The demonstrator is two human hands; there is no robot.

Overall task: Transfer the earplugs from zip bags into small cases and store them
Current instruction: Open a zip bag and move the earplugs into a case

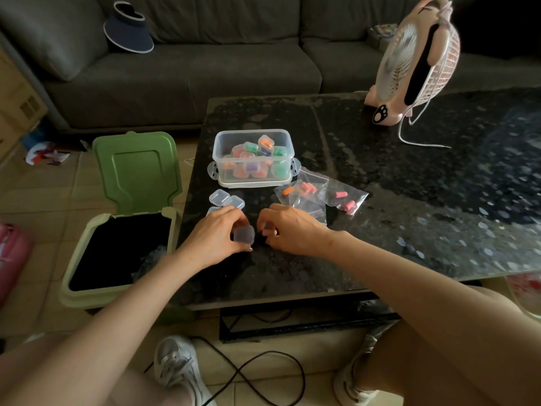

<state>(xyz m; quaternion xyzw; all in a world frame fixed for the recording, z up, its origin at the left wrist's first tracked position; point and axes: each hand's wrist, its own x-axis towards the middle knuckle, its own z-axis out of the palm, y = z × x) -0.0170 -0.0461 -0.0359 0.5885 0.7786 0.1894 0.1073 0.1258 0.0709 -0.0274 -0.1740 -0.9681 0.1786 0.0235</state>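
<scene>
My left hand [218,234] grips a small translucent case [244,233] low over the dark table [409,215]. My right hand [288,230] sits just right of the case with its fingers curled; whether it holds anything is hidden. Empty small cases [227,199] lie just beyond my left hand. A clear storage box [253,158] behind them holds several filled cases with orange, green and purple earplugs. Zip bags with orange earplugs [303,190] and pink earplugs [345,199] lie to the right of the box.
A green bin [123,230] with its lid up stands on the floor left of the table. A pink desk fan [415,63] and its white cord stand at the back right. A grey sofa [190,54] is behind. A black cable lies by my feet.
</scene>
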